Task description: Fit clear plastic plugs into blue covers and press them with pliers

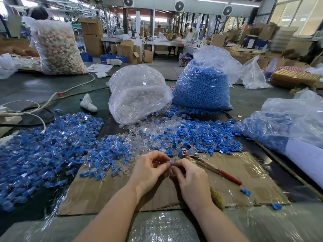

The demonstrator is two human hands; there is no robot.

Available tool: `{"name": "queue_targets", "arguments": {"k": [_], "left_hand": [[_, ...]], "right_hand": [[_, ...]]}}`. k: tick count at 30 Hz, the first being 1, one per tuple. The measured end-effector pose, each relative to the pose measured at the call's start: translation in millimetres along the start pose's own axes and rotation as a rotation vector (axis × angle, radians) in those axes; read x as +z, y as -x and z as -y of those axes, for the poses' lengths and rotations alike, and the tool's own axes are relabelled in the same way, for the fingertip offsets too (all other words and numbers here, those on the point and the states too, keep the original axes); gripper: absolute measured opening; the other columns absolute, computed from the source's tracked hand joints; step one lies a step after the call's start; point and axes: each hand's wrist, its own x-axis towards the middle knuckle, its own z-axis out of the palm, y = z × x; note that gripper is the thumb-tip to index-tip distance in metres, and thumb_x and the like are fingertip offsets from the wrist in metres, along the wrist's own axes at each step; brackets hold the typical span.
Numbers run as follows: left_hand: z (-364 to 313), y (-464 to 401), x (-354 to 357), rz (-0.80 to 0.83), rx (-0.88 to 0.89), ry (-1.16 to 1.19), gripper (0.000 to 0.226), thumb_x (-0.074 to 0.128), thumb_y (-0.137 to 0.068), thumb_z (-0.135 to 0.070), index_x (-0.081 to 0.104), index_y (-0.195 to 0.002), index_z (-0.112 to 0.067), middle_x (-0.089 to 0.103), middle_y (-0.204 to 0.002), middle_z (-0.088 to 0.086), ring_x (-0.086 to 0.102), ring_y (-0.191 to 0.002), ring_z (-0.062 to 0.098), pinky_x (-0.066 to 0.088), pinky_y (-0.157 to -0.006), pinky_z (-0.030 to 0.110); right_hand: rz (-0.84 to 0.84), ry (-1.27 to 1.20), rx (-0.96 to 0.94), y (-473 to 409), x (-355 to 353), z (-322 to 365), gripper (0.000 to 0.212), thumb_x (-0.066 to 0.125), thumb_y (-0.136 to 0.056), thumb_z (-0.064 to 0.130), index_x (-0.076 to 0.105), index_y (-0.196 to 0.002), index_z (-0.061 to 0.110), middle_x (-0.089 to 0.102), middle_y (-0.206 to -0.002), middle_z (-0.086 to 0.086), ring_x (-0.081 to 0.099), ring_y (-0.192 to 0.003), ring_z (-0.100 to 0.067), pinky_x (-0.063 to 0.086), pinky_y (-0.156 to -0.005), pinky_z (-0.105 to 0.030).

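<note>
Head view, left to right: a heap of assembled pieces, blue with clear shells, is spread over the table. A small blue cover is pinched between the curled fingertips of the left hand and right hand above the cardboard sheet. Pliers with a red handle are laid just beyond the right hand.

Forearms bare — seemingly no sleeves.

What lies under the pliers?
The pliers lie on the taped cardboard sheet, head touching the blue-and-clear parts pile. Whatever is beneath the cardboard is hidden.
</note>
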Motion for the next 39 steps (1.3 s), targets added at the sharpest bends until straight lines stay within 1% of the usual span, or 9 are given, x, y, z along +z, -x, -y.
{"name": "queue_targets", "arguments": {"k": [5,9,14,19,23,26,31,35,39], "left_hand": [[-2,-1,0,0.007,-0.004,0.029,0.009,0.065,-0.082,0.000,0.066,-0.088,-0.007,0.069,-0.084,0.012,0.065,-0.069,0.011,0.053,-0.066,0.017],[-2,-1,-1,0.016,-0.008,0.025,0.010,0.064,-0.083,0.000,0.066,-0.089,-0.007,0.069,-0.087,0.013,0.067,-0.081,0.023,0.056,-0.076,0.027],[-2,-1,0,-0.006,-0.007,0.004,0.008,0.065,-0.082,-0.001,0.067,-0.089,-0.005,0.069,-0.086,0.013,0.066,-0.078,0.020,0.055,-0.075,0.024],[-2,-2,1,-0.027,-0.060,0.084,0.007,0.064,-0.083,0.000,0.065,-0.090,-0.003,0.069,-0.083,0.017,0.068,-0.074,0.023,0.057,-0.071,0.026],[-3,-2,2,-0.039,-0.085,0.142,0.007,0.062,-0.085,0.002,0.064,-0.089,-0.004,0.069,-0.078,0.017,0.067,-0.065,0.018,0.055,-0.061,0.021],[-3,-3,4,-0.068,-0.161,0.296,0.009,0.060,-0.085,0.005,0.063,-0.091,-0.001,0.067,-0.070,0.013,0.063,-0.061,0.020,0.053,-0.057,0.023],[0,-7,7,-0.164,-0.215,0.405,0.009,0.059,-0.085,0.008,0.062,-0.091,0.002,0.063,-0.064,0.013,0.059,-0.052,0.016,0.050,-0.050,0.024],[3,-11,9,-0.200,-0.259,0.436,0.008,0.061,-0.084,0.005,0.063,-0.089,-0.001,0.063,-0.066,0.014,0.059,-0.050,0.015,0.050,-0.046,0.023],[6,-15,11,-0.226,-0.293,0.482,0.009,0.064,-0.083,0.001,0.063,-0.089,-0.006,0.065,-0.063,0.009,0.060,-0.052,0.016,0.047,-0.043,0.024]], "right_hand": [[-0.005,-0.016,-0.055,0,-2,2,0.010,0.064,-0.087,0.017,0.067,-0.096,0.020,0.067,-0.088,0.010,0.060,-0.081,-0.007,0.047,-0.071,-0.025],[0.018,-0.010,-0.071,0,-3,1,0.014,0.064,-0.087,0.015,0.069,-0.099,0.019,0.066,-0.094,0.009,0.060,-0.087,-0.009,0.049,-0.077,-0.029],[0.025,0.010,-0.074,-1,-3,1,0.013,0.064,-0.088,0.018,0.068,-0.100,0.019,0.065,-0.094,0.009,0.059,-0.088,-0.010,0.048,-0.076,-0.027],[-0.129,0.238,-0.028,-1,-12,2,0.024,0.069,-0.083,0.020,0.065,-0.107,0.016,0.063,-0.103,0.001,0.057,-0.099,-0.019,0.043,-0.086,-0.033],[0.152,0.663,0.366,-6,-30,-9,0.069,0.041,-0.088,0.062,0.028,-0.143,0.024,0.039,-0.143,-0.006,0.034,-0.132,-0.025,0.025,-0.108,-0.048],[0.351,0.723,0.472,-7,-39,-20,0.087,0.029,-0.082,0.076,0.006,-0.149,0.025,0.029,-0.150,-0.005,0.028,-0.137,-0.027,0.017,-0.110,-0.056],[0.235,0.809,0.260,0,-44,-21,0.059,0.033,-0.093,0.056,0.025,-0.142,0.023,0.042,-0.135,-0.002,0.042,-0.121,-0.022,0.038,-0.098,-0.037],[0.242,0.784,0.173,-6,-49,-9,0.040,0.027,-0.098,0.047,0.041,-0.124,0.021,0.049,-0.122,-0.004,0.046,-0.108,-0.020,0.041,-0.088,-0.027],[0.356,0.302,0.228,-16,-59,4,0.031,0.030,-0.099,0.043,0.050,-0.096,0.019,0.054,-0.094,0.002,0.050,-0.086,-0.012,0.042,-0.074,-0.021]]}}
